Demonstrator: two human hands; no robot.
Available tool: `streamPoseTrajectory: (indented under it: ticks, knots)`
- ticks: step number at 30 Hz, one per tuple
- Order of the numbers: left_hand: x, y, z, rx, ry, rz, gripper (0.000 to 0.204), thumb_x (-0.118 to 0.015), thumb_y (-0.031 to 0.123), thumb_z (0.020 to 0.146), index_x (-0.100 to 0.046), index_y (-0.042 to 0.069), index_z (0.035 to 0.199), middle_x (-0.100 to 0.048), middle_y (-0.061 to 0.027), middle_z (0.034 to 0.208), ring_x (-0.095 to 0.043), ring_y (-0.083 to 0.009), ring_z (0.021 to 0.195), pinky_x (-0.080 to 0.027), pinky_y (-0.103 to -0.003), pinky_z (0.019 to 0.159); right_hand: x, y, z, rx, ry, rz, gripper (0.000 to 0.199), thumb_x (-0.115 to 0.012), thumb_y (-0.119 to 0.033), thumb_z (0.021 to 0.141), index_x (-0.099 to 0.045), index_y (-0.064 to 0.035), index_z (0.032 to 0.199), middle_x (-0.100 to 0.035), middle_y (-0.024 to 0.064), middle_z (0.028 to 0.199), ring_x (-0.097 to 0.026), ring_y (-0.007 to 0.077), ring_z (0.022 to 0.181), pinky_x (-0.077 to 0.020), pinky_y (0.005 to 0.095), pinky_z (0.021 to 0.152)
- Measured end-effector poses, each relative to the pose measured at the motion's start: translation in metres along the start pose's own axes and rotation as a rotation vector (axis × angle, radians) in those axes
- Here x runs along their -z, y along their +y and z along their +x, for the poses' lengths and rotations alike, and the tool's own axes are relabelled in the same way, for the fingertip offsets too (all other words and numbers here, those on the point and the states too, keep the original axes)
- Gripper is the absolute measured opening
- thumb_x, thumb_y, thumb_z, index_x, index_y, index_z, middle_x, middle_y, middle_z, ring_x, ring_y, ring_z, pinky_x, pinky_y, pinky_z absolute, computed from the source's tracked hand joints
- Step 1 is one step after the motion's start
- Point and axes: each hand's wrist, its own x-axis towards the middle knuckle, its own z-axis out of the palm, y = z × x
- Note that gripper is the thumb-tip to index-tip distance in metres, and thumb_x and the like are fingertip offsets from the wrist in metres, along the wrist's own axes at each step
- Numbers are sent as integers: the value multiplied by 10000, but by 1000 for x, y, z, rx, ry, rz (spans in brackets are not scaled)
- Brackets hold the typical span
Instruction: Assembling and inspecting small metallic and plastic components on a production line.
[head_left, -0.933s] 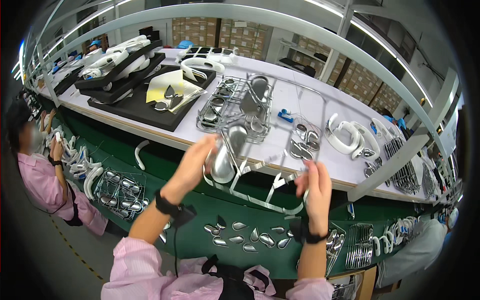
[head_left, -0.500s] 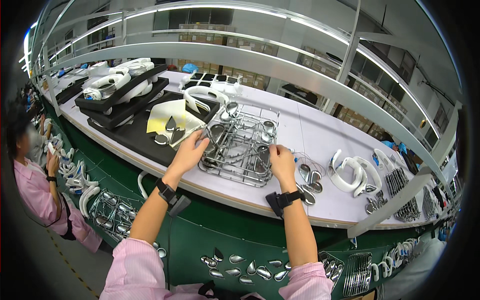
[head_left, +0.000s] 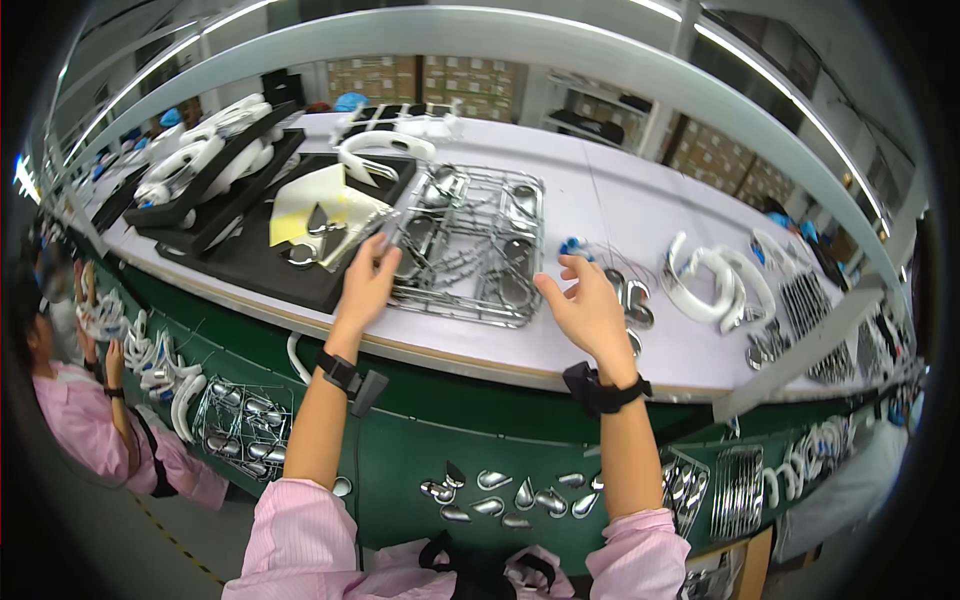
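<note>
Head-camera view looks down on a long white workbench (head_left: 640, 215) with a green front panel, where a person in pink sleeves works with both arms stretched forward. Left hand (head_left: 367, 283) rests at the near left edge of a wire rack (head_left: 470, 250) lying flat on the bench; its fingers are drawn together and seem to pinch a thin wire or small metal part at the rack's corner, though what exactly sits between the fingertips is too small to tell. Right hand (head_left: 588, 305) hovers just beside the rack's right edge, fingers spread and slightly curled, gripping nothing. Each wrist wears a black strap. Shiny metal shells sit in the rack's compartments. To the left of the rack lies a black foam tray (head_left: 260, 265) carrying a pale yellow sheet (head_left: 318, 205) and a white curved band (head_left: 385, 148). Right of the free hand lie a few loose metal shells (head_left: 628, 295), and farther along a pair of white curved bands (head_left: 715, 280). More metal shells (head_left: 510, 492) hang on the green panel below the bench edge. At far left another person in a pink coat (head_left: 85, 420) sits at the same line.
</note>
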Motion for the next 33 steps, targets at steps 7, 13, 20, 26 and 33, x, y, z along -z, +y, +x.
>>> streamPoseTrajectory:
  ticks: [7, 13, 20, 26, 33]
  knots:
    - [19, -12, 1, -186, 136, 235, 459, -511, 327, 974, -538, -52, 1232, -580, -218, 1195, -537, -295, 1119, -385, -362, 986, 107, 62, -167, -169, -573, 1037, 267, -579, -130, 924, -603, -18, 1166, -650, 56, 986, -586, 101, 854, -480, 265, 788]
    - [15, 25, -98, -442, 347, 70, 323, -456, 122, 1000, -493, -73, 1254, -546, -172, 1266, -533, -234, 1159, -401, -322, 993, 35, 277, -381, -856, 18, -417, 707, -754, -370, 750, -468, 78, 1216, -553, 247, 1147, -534, 376, 1078, -452, 448, 906]
    - [-47, 7, -297, 238, -317, -271, 275, -487, 245, 999, -581, -10, 1040, -605, -59, 777, -559, -128, 699, -461, -261, 679, 6, 331, -466, -1054, 197, -573, 1029, -861, -471, 548, -399, 113, 1259, -521, 249, 1161, -495, 388, 1089, -400, 435, 960]
    - [-56, 9, -371, 376, -588, -306, 227, -491, 164, 994, -612, -7, 1080, -654, -62, 873, -606, -124, 830, -490, -258, 770, 35, 315, -446, -1136, 251, -541, 771, -799, -416, 575, -491, 70, 1089, -577, 235, 1067, -539, 364, 1036, -421, 429, 910]
    - [-75, 20, -367, 296, -843, -236, 221, -515, 152, 969, -615, 8, 1104, -694, -107, 975, -650, -154, 889, -491, -282, 787, 56, 293, -423, -1114, 376, -463, 954, -741, -418, 561, -391, 128, 1261, -589, 277, 1126, -573, 337, 1057, -352, 423, 965]
